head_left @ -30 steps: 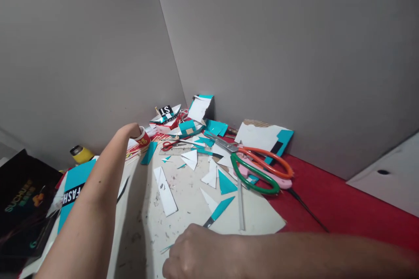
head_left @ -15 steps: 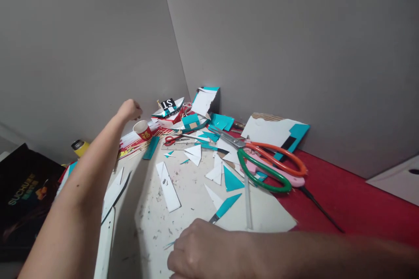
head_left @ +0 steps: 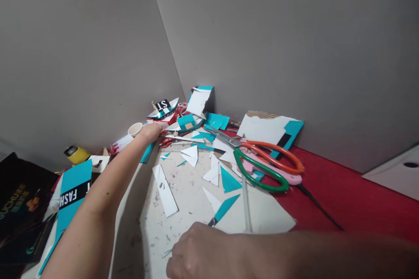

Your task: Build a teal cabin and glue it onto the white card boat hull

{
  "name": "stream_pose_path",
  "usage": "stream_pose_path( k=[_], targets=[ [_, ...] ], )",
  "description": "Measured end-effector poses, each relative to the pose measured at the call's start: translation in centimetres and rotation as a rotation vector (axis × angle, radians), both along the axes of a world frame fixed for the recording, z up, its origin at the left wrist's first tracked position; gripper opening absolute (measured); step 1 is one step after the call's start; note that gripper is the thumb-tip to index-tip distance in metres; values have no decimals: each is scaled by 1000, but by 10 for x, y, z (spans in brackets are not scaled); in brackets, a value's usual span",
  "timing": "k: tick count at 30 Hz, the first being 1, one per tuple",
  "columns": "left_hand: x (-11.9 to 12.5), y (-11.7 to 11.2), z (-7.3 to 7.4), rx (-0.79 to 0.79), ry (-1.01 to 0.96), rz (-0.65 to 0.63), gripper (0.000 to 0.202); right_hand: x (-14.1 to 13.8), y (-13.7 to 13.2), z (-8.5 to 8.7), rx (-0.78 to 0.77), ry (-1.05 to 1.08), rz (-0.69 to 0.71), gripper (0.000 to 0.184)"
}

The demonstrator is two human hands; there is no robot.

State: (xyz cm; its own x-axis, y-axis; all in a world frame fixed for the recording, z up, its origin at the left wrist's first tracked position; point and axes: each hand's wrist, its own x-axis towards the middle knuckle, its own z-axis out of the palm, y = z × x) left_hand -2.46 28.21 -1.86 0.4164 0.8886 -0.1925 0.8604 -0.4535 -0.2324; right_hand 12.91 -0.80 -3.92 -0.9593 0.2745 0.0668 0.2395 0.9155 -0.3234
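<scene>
My left hand [head_left: 152,132]: cup [head_left: 135,129] just left of it, red scissors [head_left: 167,142] just right; can't tell its grip. Right hand [head_left: 196,255] fisted on board [head_left: 262,216]; contents hidden.

Scissors [head_left: 232,141]: glossy plastic handles, green and orange, bare metal blades; sheet [head_left: 196,200] under them matt white card, scuffed and speckled; scraps [head_left: 228,181] thin card, teal faces smooth with a slight sheen, white backs matt; cup [head_left: 135,129] paper, matt white inside; table [head_left: 343,200] matt red, material unclear; walls [head_left: 294,52] grey, flat matt; bottle [head_left: 77,154] yellow, glossy; box [head_left: 19,196] black, glossy print.
</scene>
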Motion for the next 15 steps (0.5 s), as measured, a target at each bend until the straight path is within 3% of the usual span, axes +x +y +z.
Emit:
stream_pose_path(
  k=[5, 15],
  targets=[
    [-3, 0, 1, 19, -53, -17, 31, 0, -1, -4, 17, 67, -4, 18],
    [-21, -16, 21, 97, -255, -3, 33, -4, 0, -13, 21, 123, -114, 27]
  ],
)
